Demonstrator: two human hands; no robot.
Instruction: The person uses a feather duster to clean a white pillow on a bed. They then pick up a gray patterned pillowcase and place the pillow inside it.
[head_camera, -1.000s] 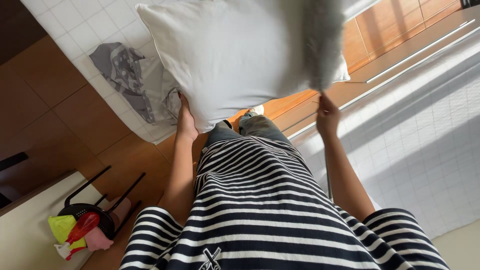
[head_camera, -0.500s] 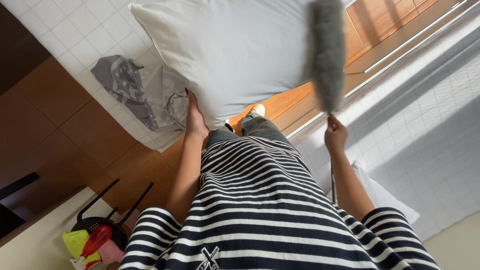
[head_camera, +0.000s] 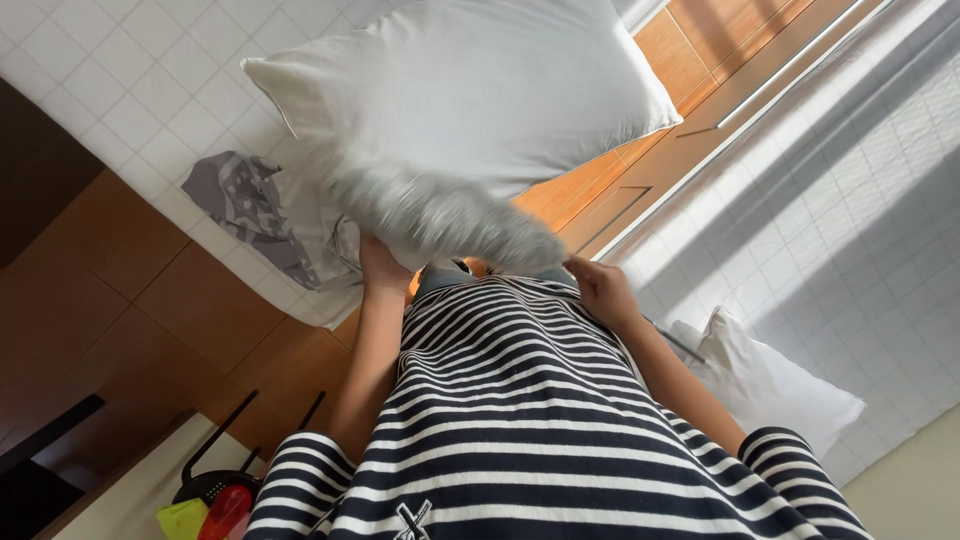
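A wooden floor (head_camera: 150, 290) ran between two white quilted beds. I saw the white pillow (head_camera: 470, 100) held up in front, the left hand (head_camera: 380, 272) clamped under its lower edge. The grey duster (head_camera: 440, 215), upright half a second before, had swung flat across the pillow's underside, gripped by the right hand (head_camera: 600, 290). A grey cloth (head_camera: 245, 210) lay on the left bed (head_camera: 110, 90).

Bright daylight, striped sun and shadow bands across the quilt (head_camera: 850, 230) right of my fingers (head_camera: 590, 275), motion-blurred grey duster (head_camera: 440, 215) above them, wide-angle bending at the edges
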